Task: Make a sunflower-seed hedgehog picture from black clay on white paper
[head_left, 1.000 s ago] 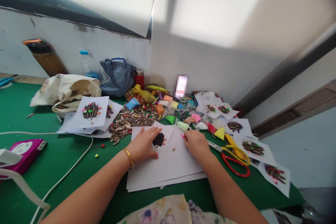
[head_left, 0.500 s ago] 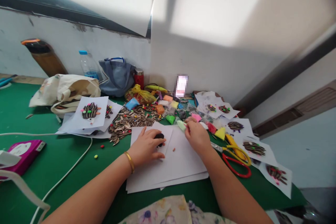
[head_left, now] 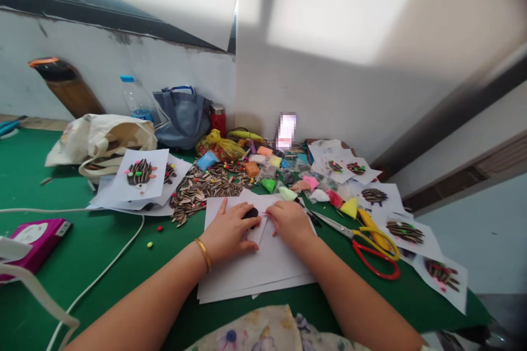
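Pale walls [head_left: 94, 60] and a large white panel [head_left: 321, 16], crossed by shadow, rise behind a crowded green table [head_left: 102, 233]. Near its front edge, a few white sheets [head_left: 247, 274] lie overlapping, and on the upper part of them is a small dark shape [head_left: 252, 213], partly hidden under the person's left hand. The left hand [head_left: 228, 229], a gold bracelet [head_left: 203, 255] at its wrist, rests on the paper with its fingers spread apart. The right hand [head_left: 291, 225] is close to the dark shape from the other side, its thumb and fingers drawn narrow; a tiny pink bit shows at the tips, though whether they grip it cannot be told.

Just beyond the sheets lies a heap of striped seeds [head_left: 209, 186], with small packets of coloured clay scattered to the right of it, among them a green one [head_left: 268, 185] and a blue one [head_left: 207, 160]. Scissors [head_left: 349, 232] with one yellow and one red handle lie beside the right forearm, close to several papers bearing seed-covered figures, one [head_left: 405, 232] dotted with green. Similar work tops a stack [head_left: 154, 189] at the left, in front of a cream bag [head_left: 69, 140] and a blue bag [head_left: 183, 123].
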`<state>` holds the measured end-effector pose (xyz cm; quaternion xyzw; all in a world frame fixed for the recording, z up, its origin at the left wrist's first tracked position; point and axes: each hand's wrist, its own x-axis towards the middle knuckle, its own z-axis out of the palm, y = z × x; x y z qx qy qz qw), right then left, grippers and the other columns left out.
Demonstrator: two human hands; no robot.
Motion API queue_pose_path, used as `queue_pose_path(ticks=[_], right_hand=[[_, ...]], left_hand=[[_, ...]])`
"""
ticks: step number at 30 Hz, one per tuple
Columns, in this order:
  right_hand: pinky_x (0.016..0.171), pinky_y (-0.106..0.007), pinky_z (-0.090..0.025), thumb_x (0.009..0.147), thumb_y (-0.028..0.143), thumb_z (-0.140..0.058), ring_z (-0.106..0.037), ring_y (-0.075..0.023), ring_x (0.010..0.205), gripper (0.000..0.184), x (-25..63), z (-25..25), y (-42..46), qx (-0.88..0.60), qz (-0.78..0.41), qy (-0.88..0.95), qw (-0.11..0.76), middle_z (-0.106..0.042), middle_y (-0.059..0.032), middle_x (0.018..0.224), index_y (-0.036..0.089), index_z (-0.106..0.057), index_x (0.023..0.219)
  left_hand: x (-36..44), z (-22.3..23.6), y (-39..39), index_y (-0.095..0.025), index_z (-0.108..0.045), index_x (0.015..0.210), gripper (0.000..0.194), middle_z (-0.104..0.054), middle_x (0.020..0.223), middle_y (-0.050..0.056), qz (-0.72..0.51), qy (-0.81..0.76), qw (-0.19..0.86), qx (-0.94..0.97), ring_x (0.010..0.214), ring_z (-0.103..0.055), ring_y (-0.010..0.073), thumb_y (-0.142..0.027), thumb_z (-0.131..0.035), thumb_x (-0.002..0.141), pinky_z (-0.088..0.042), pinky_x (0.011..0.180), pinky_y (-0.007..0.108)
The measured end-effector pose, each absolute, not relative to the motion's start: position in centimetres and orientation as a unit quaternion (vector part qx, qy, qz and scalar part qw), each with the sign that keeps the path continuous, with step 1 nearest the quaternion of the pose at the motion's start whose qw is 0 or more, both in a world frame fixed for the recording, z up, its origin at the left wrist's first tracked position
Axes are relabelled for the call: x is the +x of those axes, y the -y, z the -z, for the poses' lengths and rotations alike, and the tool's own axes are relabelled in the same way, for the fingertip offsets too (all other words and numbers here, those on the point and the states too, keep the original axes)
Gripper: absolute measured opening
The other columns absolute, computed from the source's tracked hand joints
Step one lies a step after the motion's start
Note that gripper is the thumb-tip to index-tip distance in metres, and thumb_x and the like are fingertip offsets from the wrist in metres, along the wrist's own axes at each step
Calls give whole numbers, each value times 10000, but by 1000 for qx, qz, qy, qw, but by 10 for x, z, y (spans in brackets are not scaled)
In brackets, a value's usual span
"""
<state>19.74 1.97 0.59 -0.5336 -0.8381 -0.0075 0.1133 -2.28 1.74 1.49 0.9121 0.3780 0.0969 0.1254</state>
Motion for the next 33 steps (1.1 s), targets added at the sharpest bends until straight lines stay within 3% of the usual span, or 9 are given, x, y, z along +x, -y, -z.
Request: queue_pose_path(ticks=[5,11,33], right_hand=[[702,-296,-346,902,209,-528,-580,-184,791,280,195,-5,-16,-543,23,831,117,-673,-61,870,223,-657,1150],[690,-290,-331,895,218,-539,-577,-174,790,195,191,-7,-14,-529,22,841,110,-667,-46,815,227,-718,973],[722,-316,-294,885,204,-563,-555,-174,835,160,195,-13,-8,-533,46,837,117,-657,-33,844,230,-698,968]], left_hand=[[-22,-15,-18,-344,-540,1304,622,-434,1454,112,-87,-381,128,911,1358,-347,349,-563,-675,737,-11,1095,675],[-22,-13,-18,-347,-523,1322,646,-424,1462,116,-83,-383,123,912,1365,-336,345,-576,-670,737,-2,1096,675],[-21,-13,-18,-332,-546,1290,622,-431,1453,113,-97,-384,139,908,1357,-350,346,-546,-695,725,21,1091,675]])
